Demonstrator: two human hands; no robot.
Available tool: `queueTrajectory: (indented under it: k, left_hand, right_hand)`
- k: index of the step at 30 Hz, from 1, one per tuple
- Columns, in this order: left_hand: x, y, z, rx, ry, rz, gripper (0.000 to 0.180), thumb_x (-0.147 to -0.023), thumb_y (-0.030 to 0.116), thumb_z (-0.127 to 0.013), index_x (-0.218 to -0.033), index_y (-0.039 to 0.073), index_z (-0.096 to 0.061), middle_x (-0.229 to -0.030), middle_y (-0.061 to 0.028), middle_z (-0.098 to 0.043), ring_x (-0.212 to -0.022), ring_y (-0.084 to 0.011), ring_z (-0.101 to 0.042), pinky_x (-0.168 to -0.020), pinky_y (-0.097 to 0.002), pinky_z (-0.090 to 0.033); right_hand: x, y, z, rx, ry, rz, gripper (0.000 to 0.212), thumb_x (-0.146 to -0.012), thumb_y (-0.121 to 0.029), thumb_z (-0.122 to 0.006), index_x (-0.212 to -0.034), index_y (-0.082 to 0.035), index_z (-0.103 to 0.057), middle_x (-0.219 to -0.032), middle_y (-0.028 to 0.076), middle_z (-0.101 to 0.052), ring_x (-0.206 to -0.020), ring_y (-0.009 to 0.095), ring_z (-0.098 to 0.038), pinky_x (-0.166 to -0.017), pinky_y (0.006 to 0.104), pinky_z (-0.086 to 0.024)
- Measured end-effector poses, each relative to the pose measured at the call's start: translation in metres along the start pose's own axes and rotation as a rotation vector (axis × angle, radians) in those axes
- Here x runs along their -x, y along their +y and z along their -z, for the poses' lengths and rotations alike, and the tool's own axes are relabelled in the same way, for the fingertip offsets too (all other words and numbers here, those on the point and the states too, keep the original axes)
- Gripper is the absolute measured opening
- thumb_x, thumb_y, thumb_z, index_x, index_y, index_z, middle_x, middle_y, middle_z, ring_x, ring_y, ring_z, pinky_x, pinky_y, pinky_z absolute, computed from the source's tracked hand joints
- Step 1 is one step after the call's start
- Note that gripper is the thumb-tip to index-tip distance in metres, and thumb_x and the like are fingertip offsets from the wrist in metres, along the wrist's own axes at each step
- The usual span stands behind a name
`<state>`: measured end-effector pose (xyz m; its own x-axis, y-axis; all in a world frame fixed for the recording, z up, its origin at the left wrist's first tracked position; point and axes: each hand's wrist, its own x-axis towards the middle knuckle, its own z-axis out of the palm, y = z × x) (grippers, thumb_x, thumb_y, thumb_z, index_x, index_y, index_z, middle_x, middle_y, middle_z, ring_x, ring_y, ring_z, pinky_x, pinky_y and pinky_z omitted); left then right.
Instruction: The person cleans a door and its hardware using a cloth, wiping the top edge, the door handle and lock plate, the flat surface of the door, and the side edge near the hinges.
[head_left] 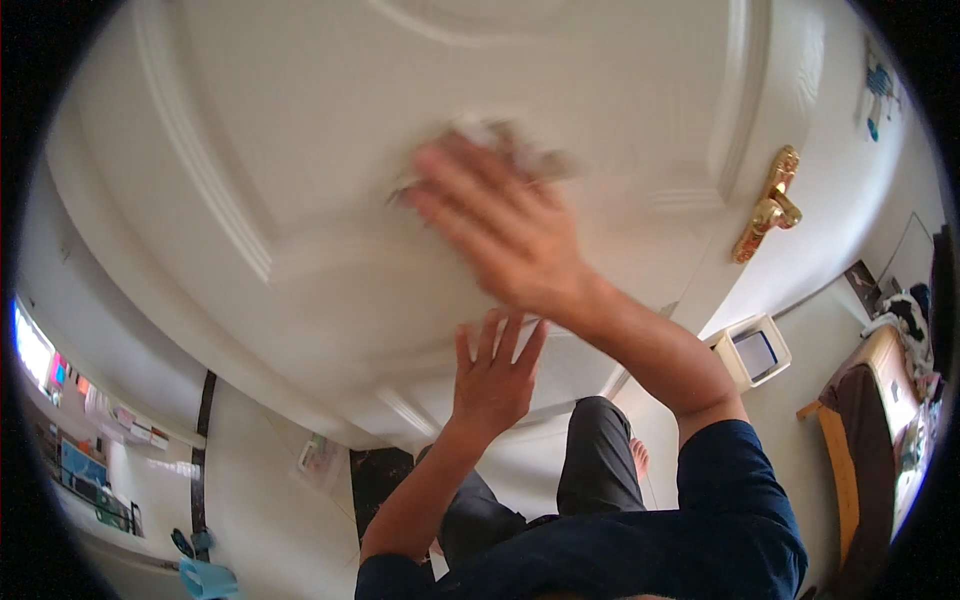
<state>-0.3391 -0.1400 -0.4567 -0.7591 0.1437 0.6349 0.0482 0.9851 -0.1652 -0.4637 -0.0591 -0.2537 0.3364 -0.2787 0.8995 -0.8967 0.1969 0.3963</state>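
A white panelled door fills most of the view in front of me. My right hand lies across its middle panel, holding a crumpled light cloth against the surface. Motion smears those fingers, and most of the cloth is hidden under them. Lower down, my left hand rests open with fingers spread on the door, and nothing is in it. A gold lever handle is on the door's right side, apart from both hands.
A white bin stands on the floor at right. Beyond it is a piece of furniture with wooden legs and clothes piled on top. A light-blue container sits at lower left, below cluttered shelves. My legs are close to the door.
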Motion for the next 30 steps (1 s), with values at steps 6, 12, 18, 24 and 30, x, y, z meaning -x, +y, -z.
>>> queueTrajectory:
  k: [6,12,18,24,30]
  left_hand:
    - [0.027,-0.001,0.008,0.058,-0.049,0.04,0.093,-0.094,0.04,-0.084,-0.173,0.011,-0.044,-0.183,-0.0192,-0.031,-0.168,-0.0494,-0.026,-0.13,-0.081,-0.018]
    - [0.07,0.03,-0.009,0.347,-0.05,0.175,0.088,-0.09,0.027,-0.084,-0.168,0.006,-0.05,-0.179,-0.0293,-0.035,-0.166,-0.0509,-0.033,-0.13,-0.0755,-0.025]
    - [0.133,0.03,-0.037,0.46,-0.074,0.239,0.088,-0.092,0.022,-0.085,-0.168,0.003,-0.046,-0.18,-0.032,-0.03,-0.166,-0.0531,-0.032,-0.131,-0.0727,-0.027]
    - [0.233,0.006,-0.084,0.436,-0.17,0.352,0.065,-0.092,0.021,-0.081,-0.151,0.001,-0.06,-0.172,-0.0298,-0.041,-0.16,-0.0485,-0.041,-0.127,-0.0678,-0.036]
    - [0.31,0.011,-0.176,0.616,-0.395,0.77,0.06,-0.088,0.037,-0.084,-0.137,0.005,-0.073,-0.141,-0.0307,-0.068,-0.134,-0.0524,-0.063,-0.107,-0.062,-0.056]
  right_hand:
    - [0.004,0.074,0.055,0.205,0.105,-0.076,0.046,-0.099,0.007,-0.069,-0.144,-0.004,-0.075,-0.159,0.018,-0.068,-0.154,0.04,-0.059,-0.13,0.0549,-0.043]
    - [-0.011,0.055,0.048,0.345,0.122,-0.267,0.077,-0.099,-0.023,-0.081,-0.167,-0.004,-0.051,-0.177,0.026,-0.045,-0.164,0.049,-0.041,-0.133,0.0698,-0.027]
    - [-0.024,0.023,0.031,0.178,-0.273,0.29,0.063,-0.095,-0.027,-0.082,-0.152,-0.004,-0.068,-0.165,0.017,-0.063,-0.15,0.034,-0.063,-0.122,0.0513,-0.051]
    - [-0.131,0.036,0.007,0.209,-0.026,0.203,0.044,-0.1,-0.002,-0.072,-0.144,-0.003,-0.073,-0.164,0.019,-0.063,-0.155,0.039,-0.058,-0.127,0.0584,-0.045]
    - [-0.121,0.0,-0.005,0.178,-0.408,0.631,0.038,-0.102,-0.011,-0.077,-0.139,-0.008,-0.078,-0.162,0.016,-0.067,-0.151,0.031,-0.064,-0.118,0.047,-0.059]
